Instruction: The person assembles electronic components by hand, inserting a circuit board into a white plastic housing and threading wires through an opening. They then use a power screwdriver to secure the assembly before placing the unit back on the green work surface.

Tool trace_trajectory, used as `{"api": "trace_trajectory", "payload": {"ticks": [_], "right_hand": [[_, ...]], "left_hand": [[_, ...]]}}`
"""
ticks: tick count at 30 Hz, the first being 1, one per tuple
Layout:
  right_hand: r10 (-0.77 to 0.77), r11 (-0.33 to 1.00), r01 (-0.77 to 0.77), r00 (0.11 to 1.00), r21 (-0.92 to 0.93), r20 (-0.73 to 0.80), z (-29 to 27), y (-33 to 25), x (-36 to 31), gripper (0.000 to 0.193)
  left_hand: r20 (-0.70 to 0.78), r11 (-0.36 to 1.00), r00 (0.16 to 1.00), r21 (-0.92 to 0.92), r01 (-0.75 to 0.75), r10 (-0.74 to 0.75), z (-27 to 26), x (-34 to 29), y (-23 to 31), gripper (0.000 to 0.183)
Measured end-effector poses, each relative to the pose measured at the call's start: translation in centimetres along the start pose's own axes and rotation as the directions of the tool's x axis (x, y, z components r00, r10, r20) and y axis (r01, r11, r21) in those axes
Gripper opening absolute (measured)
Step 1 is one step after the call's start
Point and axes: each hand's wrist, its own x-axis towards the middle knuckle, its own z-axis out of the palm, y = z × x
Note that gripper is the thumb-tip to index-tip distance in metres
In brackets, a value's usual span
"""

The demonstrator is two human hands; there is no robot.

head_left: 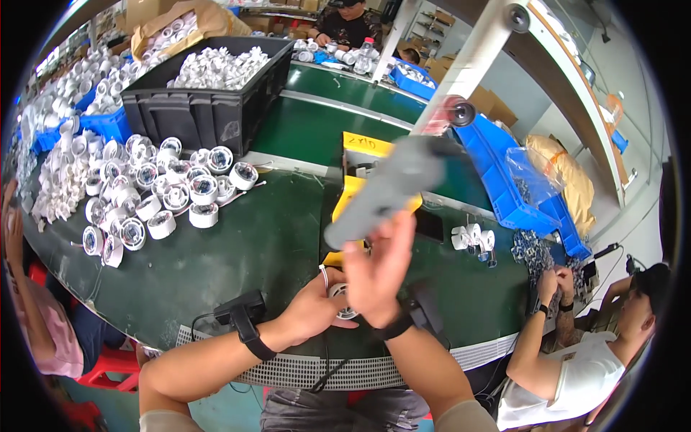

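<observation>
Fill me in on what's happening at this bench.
Someone is working over a green tabletop: the left hand holds a round white part, while the right hand appears to grip a grey tool, blurred and raised above the bench. More round white parts lie piled to the left, in front of a black bin. On the right, a co-worker has both hands by a heap of small parts.

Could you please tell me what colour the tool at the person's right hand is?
The tool is grey, though blurred, as seen in the head view.
</observation>
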Motion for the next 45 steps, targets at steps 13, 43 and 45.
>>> {"api": "trace_trajectory", "payload": {"ticks": [13,43,45], "right_hand": [[0.101,0.992,-0.085,0.979,0.094,-0.174,-2.5,-1.4,3.6,0.045],[0.223,0.964,-0.178,0.945,0.198,-0.238,-2.5,-1.8,2.0,0.035],[0.226,0.952,-0.175,0.955,0.252,-0.19,-2.4,-2.7,0.7,0.039]], "left_hand": [[-0.044,0.992,0.996,-0.101,0.07,-0.075,0.1,-0.1,0.2,0.038],[-0.081,0.992,0.995,-0.112,0.055,-0.065,0.0,0.2,-0.1,0.038],[-0.088,0.994,0.993,-0.093,0.065,-0.073,0.3,0.0,0.2,0.037]]}}
